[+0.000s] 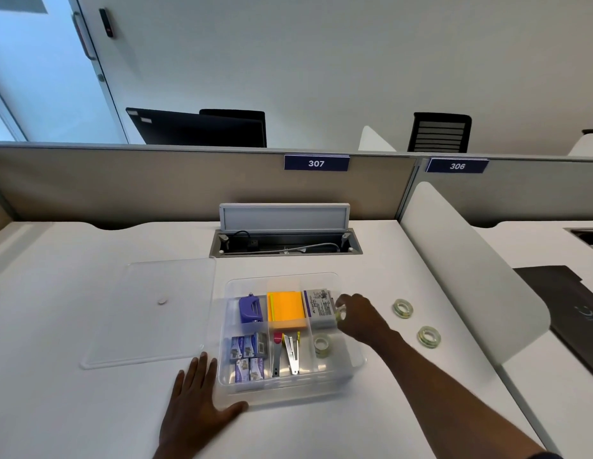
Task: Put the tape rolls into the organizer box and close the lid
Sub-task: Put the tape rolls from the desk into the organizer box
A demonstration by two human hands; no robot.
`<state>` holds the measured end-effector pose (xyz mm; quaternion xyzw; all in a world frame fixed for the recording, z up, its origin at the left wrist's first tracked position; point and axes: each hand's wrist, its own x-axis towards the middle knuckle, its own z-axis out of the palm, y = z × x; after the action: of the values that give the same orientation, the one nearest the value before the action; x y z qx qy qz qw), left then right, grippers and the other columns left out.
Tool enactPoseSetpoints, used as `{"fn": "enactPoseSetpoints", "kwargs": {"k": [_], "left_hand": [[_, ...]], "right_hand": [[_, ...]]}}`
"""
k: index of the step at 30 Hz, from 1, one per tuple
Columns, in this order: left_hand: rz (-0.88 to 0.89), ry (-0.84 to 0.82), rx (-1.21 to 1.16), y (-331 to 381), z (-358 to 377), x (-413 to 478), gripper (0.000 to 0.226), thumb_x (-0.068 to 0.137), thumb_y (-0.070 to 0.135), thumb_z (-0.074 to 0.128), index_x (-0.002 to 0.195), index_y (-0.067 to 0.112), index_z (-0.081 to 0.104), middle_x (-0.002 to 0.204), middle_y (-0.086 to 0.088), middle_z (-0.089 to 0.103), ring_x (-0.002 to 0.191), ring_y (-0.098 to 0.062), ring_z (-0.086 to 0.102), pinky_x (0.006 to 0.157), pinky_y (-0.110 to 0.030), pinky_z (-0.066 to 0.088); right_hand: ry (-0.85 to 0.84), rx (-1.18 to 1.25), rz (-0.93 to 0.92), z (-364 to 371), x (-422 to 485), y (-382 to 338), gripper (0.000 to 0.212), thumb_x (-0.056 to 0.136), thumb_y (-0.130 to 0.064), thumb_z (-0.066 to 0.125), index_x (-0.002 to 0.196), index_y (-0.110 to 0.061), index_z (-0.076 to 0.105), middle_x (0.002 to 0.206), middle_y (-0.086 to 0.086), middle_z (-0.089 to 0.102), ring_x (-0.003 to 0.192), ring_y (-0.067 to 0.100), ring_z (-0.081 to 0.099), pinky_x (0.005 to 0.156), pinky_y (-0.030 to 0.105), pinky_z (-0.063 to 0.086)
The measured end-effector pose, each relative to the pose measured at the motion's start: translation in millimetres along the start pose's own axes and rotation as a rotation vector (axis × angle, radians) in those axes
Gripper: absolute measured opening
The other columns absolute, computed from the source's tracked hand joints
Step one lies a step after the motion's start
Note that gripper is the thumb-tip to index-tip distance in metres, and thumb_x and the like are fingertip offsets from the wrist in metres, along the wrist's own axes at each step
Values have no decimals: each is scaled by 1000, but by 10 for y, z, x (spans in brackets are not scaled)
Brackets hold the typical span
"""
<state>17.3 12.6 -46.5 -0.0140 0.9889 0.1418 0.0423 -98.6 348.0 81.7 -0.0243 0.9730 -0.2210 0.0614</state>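
Note:
The clear organizer box [353,366] sits open at the middle of the white desk. One clear tape roll [322,345] lies in its right compartment. My right hand [361,318] hovers over the box's right rim, shut on another tape roll [340,312]. Two more tape rolls [403,308] [429,336] lie on the desk to the right of the box. The clear lid [156,313] lies flat on the desk left of the box. My left hand [197,402] rests flat on the desk, fingers spread, against the box's front left corner.
Inside the box are a purple hole punch [249,309], orange sticky notes [287,309], a grey packet [318,308], staple boxes [248,356] and staple removers [287,354]. A white divider panel [470,276] rises on the right. An open cable tray [285,243] lies behind.

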Motion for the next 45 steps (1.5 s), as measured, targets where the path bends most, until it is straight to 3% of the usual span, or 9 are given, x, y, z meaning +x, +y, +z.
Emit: {"fn": "enactPoseSetpoints", "kwargs": {"k": [9,12,15,21,26,32,37,43,45], "left_hand": [[-3,6,11,17,-22,-4,122,56,98,23,149,20,5,157,-3,-8,145,-16,-7,119,-40,-2],[-1,6,0,7,-15,-2,122,56,97,24,149,20,5,157,-2,-9,145,-15,-8,120,-40,-2],[-1,-4,9,-2,-12,-2,122,57,97,25,149,20,7,158,-2,-7,145,-14,-7,120,-41,-1],[3,-11,-26,-14,6,10,122,57,96,32,148,17,15,158,-2,2,145,-17,0,119,-44,5],[2,-9,-20,-10,10,15,123,56,97,32,148,17,16,157,-2,2,145,-17,1,118,-44,6],[-11,-8,-13,6,-7,27,124,53,97,33,147,17,20,158,-4,7,146,-18,6,117,-41,4],[-7,4,-2,23,-29,20,124,54,97,29,148,17,16,158,-4,2,146,-19,3,118,-40,1],[-7,18,-11,27,-36,3,124,55,97,29,149,18,11,158,-3,-3,146,-18,-2,118,-39,-1],[-8,15,3,29,-36,6,123,55,97,26,149,18,9,159,-3,-3,146,-18,-2,118,-39,-1]], "right_hand": [[-294,-158,-137,308,-106,31,39,81,-11,62,119,-14,55,127,14,52,115,29,55,98,36,49],[-218,-89,-119,307,-85,23,56,80,-8,61,133,-13,44,131,14,48,119,30,52,101,36,47],[-28,-37,-88,247,-49,32,47,82,-4,54,128,-12,49,123,13,53,110,29,56,92,34,49],[335,50,127,80,-101,318,31,81,-4,53,112,-9,59,111,12,58,97,34,61,76,39,51],[283,-160,400,75,-281,757,42,75,-6,38,111,7,55,105,32,54,90,47,59,76,48,54],[6,-135,656,103,-427,1227,57,84,-23,50,136,-11,31,138,16,38,125,35,41,103,45,39],[88,-289,482,135,-454,1270,37,93,-34,49,121,-10,45,123,10,53,110,33,56,91,36,49],[179,-243,347,163,-397,1014,27,86,-14,43,101,4,55,103,26,54,83,41,64,69,41,54],[207,-163,349,156,-352,927,29,82,-13,46,104,3,56,106,27,51,83,44,62,72,43,54]]}}
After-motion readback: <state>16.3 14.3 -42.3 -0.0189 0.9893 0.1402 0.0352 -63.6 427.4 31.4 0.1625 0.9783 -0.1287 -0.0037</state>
